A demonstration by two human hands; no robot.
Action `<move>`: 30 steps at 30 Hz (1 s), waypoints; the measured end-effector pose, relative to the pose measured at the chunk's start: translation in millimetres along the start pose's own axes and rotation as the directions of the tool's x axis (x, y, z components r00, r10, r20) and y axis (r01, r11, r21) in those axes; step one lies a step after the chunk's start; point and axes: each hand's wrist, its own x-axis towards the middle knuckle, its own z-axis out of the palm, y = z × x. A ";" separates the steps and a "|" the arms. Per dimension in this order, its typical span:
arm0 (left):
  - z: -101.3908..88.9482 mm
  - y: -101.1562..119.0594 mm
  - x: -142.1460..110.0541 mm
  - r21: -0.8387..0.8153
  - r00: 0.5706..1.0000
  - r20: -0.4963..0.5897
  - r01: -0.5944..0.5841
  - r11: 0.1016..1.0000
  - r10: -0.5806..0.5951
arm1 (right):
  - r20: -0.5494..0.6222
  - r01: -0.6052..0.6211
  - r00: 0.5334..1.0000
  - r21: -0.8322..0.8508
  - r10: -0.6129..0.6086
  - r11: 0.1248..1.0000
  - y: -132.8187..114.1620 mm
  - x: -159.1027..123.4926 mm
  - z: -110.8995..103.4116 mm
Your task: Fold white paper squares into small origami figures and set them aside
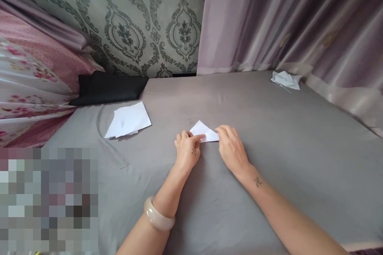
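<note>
A small white sheet of paper, folded to a triangle with its point away from me, lies on the grey cloth in front of me. My left hand is closed on its left corner, with one finger stretched along the near folded edge. At the right corner, my right hand has its fingers bent together and pinching the paper's tip. The undersides of both hands are hidden. A bangle sits on my left forearm.
A stack of white paper sheets lies to the left, with a folded black cloth behind it. Folded white papers and a thin stick lie at the far right, near the curtain. Grey cloth covers the surface.
</note>
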 end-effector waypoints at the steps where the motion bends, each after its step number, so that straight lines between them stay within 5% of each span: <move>1: 0.1 -0.3 0.1 0.002 1.000 0.003 -0.001 1.000 0.001 | 0.025 0.067 0.997 0.035 -0.068 0.997 -9.4 -4.1 -1.4; 3: 0.7 -1.5 0.6 0.001 1.000 0.000 0.001 1.000 -0.001 | 0.119 0.158 0.979 0.062 -0.164 0.985 -28.0 -13.5 -1.6; 8: 1.9 -4.5 2.6 -0.005 1.000 -0.014 0.012 1.000 -0.012 | 0.223 0.150 0.964 -0.004 -0.146 0.989 -46.6 -27.4 2.5; 20: -2.6 -12.4 11.6 -0.098 0.985 -0.123 0.107 0.989 -0.119 | 0.241 0.085 0.970 -0.193 -0.037 0.978 -42.7 -18.6 -4.1; 30: -17.7 -3.5 17.4 -0.304 0.943 -0.054 0.299 0.905 -0.329 | 0.195 0.056 0.980 -0.076 -0.040 0.996 -28.6 -8.8 -0.8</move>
